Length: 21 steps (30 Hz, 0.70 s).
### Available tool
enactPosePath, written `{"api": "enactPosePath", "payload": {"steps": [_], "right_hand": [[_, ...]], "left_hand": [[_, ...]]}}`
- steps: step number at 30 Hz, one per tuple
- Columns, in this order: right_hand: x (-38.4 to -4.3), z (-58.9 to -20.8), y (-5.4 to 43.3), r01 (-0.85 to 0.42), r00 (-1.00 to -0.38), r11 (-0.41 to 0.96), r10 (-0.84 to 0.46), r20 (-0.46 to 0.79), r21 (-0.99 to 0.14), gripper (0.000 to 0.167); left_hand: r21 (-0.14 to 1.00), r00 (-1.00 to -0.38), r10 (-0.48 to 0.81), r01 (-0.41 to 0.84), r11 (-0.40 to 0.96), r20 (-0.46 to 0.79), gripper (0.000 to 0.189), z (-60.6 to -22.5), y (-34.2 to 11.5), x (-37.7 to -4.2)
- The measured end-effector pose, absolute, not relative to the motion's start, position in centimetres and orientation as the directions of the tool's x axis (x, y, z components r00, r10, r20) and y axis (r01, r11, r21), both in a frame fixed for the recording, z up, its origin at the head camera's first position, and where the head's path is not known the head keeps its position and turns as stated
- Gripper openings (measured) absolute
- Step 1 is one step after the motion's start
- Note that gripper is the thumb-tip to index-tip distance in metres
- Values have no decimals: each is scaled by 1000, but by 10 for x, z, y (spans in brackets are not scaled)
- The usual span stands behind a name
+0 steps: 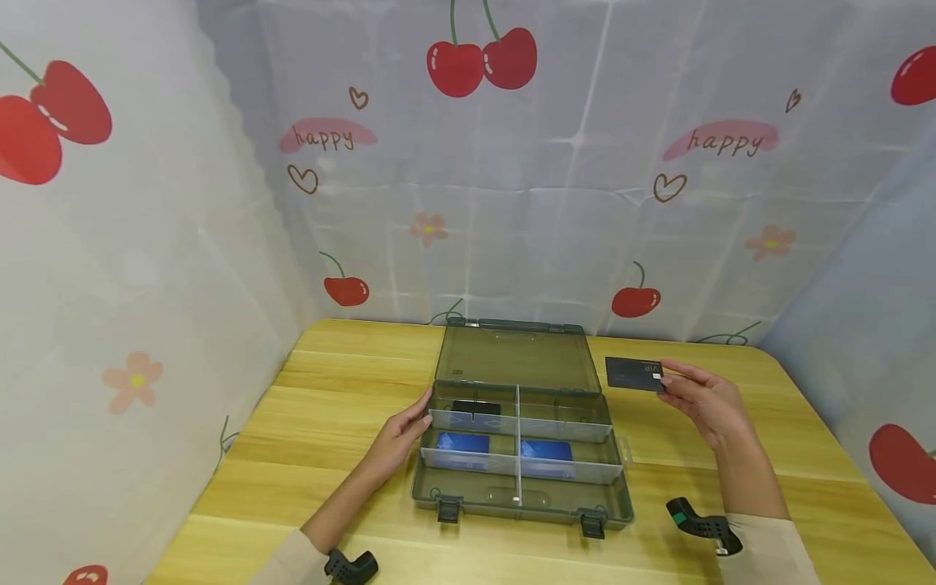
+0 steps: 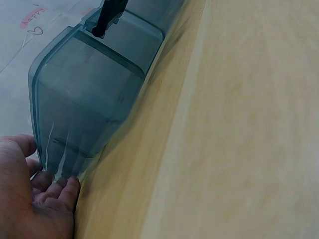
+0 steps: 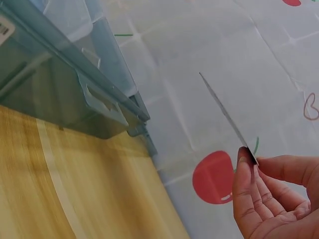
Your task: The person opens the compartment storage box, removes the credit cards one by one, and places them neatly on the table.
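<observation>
In the head view a dark see-through compartment box [image 1: 484, 512] lies on the wooden table with its lid [image 1: 517, 357] tipped back. White dividers [image 1: 468, 461] split the tray; two blue cards [image 1: 462, 447] sit in the middle row and a black card [image 1: 477, 407] at back left. My left hand [image 1: 395, 439] holds the box's left side near the hinge; its curled fingers meet the outer wall [image 2: 75, 109] in the left wrist view. Off to the right, my right hand [image 1: 705, 404] pinches a black VIP card [image 1: 632, 374] above the table, seen edge-on in the right wrist view.
Two black latches [image 1: 448, 510] hang at the box's front. A clear handle loop [image 3: 102, 102] juts from its right side. Cherry-printed white cloth [image 1: 512, 195] rises behind the table [image 1: 292, 422] and on both sides. Each wrist wears a black device [image 1: 705, 524].
</observation>
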State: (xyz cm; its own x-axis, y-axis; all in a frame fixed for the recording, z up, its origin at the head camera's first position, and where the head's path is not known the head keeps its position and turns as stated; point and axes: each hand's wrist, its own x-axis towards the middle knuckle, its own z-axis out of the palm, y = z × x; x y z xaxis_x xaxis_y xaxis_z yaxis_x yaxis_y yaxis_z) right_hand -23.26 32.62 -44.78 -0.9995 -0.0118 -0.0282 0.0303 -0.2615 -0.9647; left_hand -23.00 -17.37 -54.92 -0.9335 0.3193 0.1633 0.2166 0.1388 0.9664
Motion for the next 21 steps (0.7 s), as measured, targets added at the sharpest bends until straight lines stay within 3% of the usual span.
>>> {"api": "enactPosePath", "payload": {"steps": [21], "right_hand": [[-236, -463, 352, 89, -992, -279, 65, -111, -956, 31]], "left_hand": [[963, -938, 311, 210, 166, 151, 56, -546, -173, -228]]}}
